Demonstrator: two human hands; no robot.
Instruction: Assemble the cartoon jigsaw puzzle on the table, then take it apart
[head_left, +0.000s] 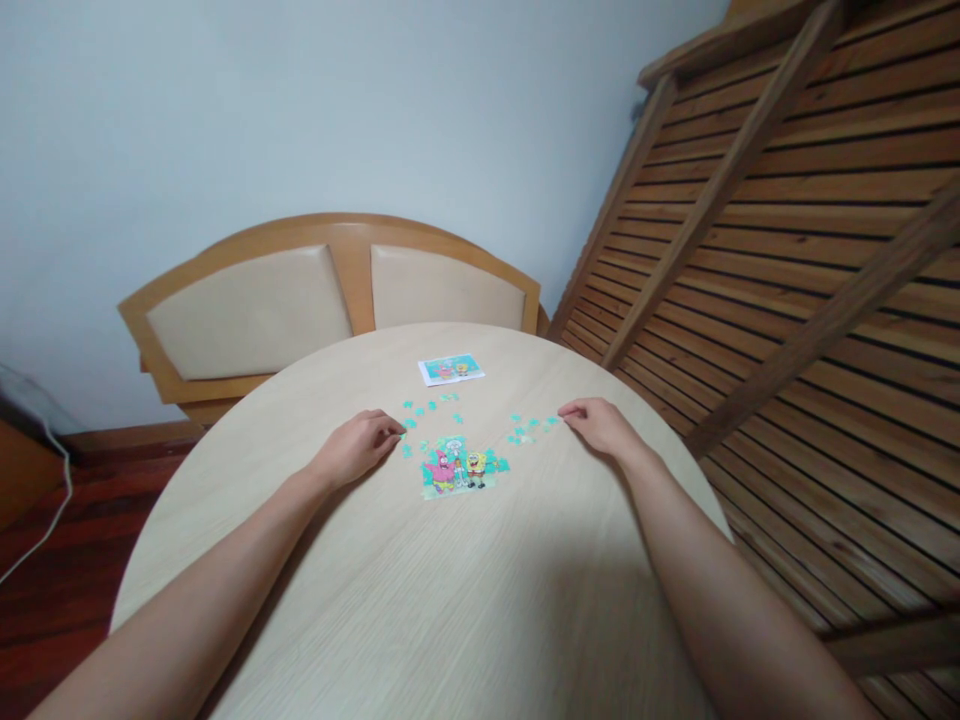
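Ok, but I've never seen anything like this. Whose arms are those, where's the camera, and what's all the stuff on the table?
No machine here, just one person's two bare hands. The picture comes from a camera worn on that person's head, looking forward and down, so you see roughly what they see.

On the round table lies a partly joined puzzle with cartoon characters on it. Small loose pieces are scattered beyond it and off to its right. Farther back lies a printed paper with a similar picture.

The left hand is by the pieces on the left, and the right hand is by the ones on the right. The pieces are too tiny here to tell whether either hand is pinching one.
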